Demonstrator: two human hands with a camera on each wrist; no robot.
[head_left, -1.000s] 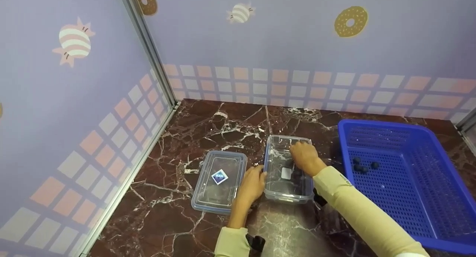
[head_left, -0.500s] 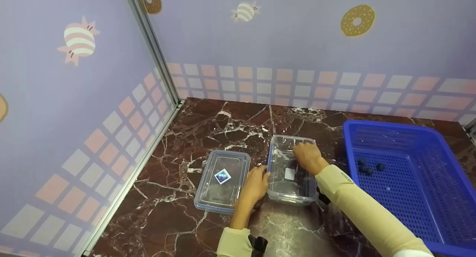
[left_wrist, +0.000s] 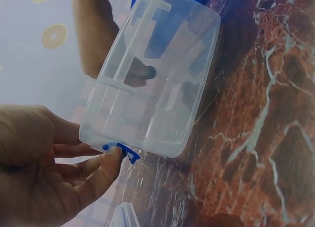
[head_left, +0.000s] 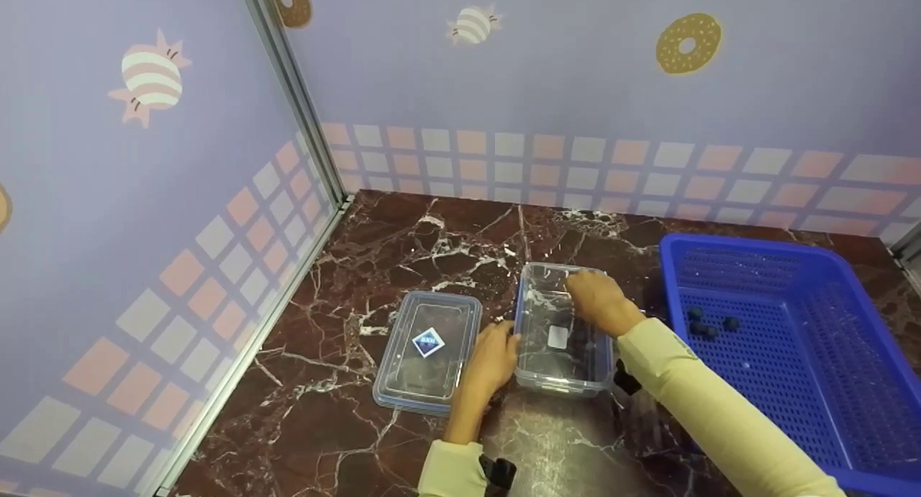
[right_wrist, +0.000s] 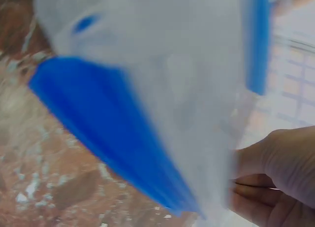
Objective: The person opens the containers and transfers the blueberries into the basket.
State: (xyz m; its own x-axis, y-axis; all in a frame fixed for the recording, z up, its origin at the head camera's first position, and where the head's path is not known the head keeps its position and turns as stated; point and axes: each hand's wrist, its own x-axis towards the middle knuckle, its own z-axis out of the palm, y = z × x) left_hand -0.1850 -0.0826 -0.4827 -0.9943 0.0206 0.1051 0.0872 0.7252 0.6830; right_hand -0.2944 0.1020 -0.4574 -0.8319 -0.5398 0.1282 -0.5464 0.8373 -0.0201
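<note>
A clear plastic food box (head_left: 536, 317) with blue side clips stands without its lid in the middle of the table. My left hand (head_left: 493, 353) is at its left side; in the left wrist view its thumb and a finger pinch the rim and the blue clip (left_wrist: 129, 152). My right hand (head_left: 603, 304) reaches down inside the box near its right wall. Through the cloudy wall, the left wrist view shows a small dark ball (left_wrist: 149, 72) at the right fingertips. The right wrist view is blurred, and the box wall hides those fingertips.
Left of the box lies a clear lidded container (head_left: 424, 371) with a diamond-shaped label. A blue perforated basket (head_left: 763, 382) on the right holds several small dark balls (head_left: 696, 314). Patterned wall panels (head_left: 504, 65) bound the marbled table (head_left: 345, 439) at the back and left.
The head view has shifted slightly. My right wrist has moved a little to the right, with the hand still inside the box. My left hand stays at the box's left side.
</note>
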